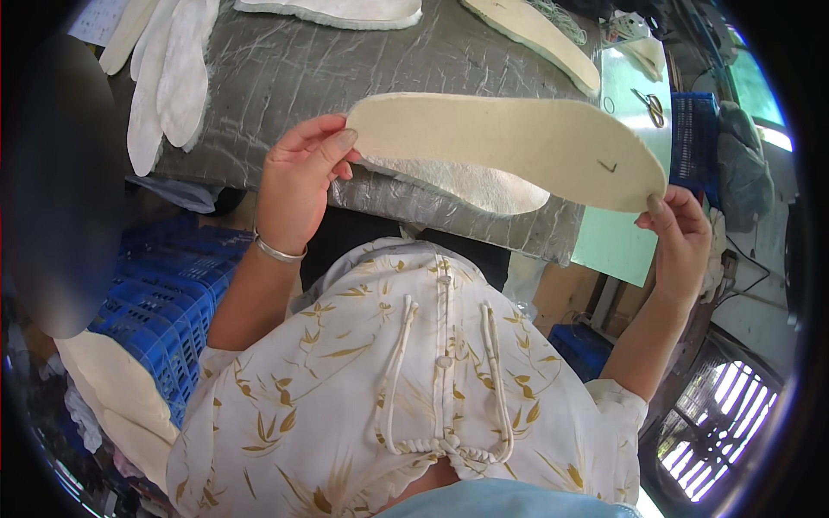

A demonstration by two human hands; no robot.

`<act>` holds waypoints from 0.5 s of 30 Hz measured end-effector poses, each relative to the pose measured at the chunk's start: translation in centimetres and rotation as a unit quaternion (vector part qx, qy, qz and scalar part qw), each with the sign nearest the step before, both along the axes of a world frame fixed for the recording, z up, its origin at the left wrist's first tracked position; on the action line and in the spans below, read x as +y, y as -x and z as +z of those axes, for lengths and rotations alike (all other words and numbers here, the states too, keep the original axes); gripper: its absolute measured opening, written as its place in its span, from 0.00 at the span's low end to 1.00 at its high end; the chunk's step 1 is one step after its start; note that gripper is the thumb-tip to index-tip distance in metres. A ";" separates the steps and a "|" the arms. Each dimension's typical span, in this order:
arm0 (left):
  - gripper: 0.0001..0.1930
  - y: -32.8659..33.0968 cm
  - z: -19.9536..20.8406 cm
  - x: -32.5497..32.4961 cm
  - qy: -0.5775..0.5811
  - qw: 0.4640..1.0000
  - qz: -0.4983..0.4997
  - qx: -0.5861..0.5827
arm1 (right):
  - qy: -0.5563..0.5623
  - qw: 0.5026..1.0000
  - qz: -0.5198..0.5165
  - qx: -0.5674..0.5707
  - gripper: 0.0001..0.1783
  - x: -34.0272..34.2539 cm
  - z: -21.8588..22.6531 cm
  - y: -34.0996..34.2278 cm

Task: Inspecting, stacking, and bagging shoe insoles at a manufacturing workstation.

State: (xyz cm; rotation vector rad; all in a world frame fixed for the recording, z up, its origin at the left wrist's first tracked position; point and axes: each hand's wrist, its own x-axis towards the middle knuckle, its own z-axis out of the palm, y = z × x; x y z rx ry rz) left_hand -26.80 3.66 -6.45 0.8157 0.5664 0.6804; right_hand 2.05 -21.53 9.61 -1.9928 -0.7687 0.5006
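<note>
A cream, fuzzy-edged insole [501, 129] is stretched lengthwise between my two hands, above the near edge of the table. My left hand [306, 168] pinches its left end between thumb and fingers. At the other end, my right hand [678, 229] grips the wider tip the same way. A small dark mark shows on its upper face near the right end. Beneath it, a white insole [466, 186] lies on the table, partly hidden by the held one.
Plastic film covers the grey table [302, 95]. More insoles [177, 78] hang over its left edge; another insole [540, 39] lies at the far right. Scissors [649, 108] rest on a pale green board [617, 242]. Blue crates [164, 302] stand at left, a fan [717, 423] at lower right.
</note>
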 end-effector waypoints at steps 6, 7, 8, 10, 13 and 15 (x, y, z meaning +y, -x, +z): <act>0.23 -0.8 -1.0 -1.3 -0.125 0.982 0.056 0.130 | 0.054 0.998 0.001 0.032 0.07 -2.5 -4.4 0.8; 0.23 -0.9 -1.4 -1.3 -0.122 0.981 0.061 0.136 | 0.067 0.996 -0.013 0.053 0.09 -2.9 -5.2 0.6; 0.23 -1.1 -2.0 -1.3 -0.145 0.975 0.054 0.159 | 0.082 0.993 -0.030 0.074 0.10 -3.1 -5.7 0.5; 0.23 -1.1 -2.6 -1.0 -0.169 0.964 0.029 0.206 | 0.097 0.990 -0.044 0.091 0.10 -3.0 -6.6 0.6; 0.22 -1.4 -3.0 -0.3 -0.209 0.945 0.022 0.250 | 0.117 0.985 -0.067 0.112 0.11 -2.2 -7.7 0.6; 0.22 -1.5 -3.2 0.1 -0.210 0.943 0.032 0.256 | 0.131 0.980 -0.086 0.124 0.10 -1.4 -8.3 0.5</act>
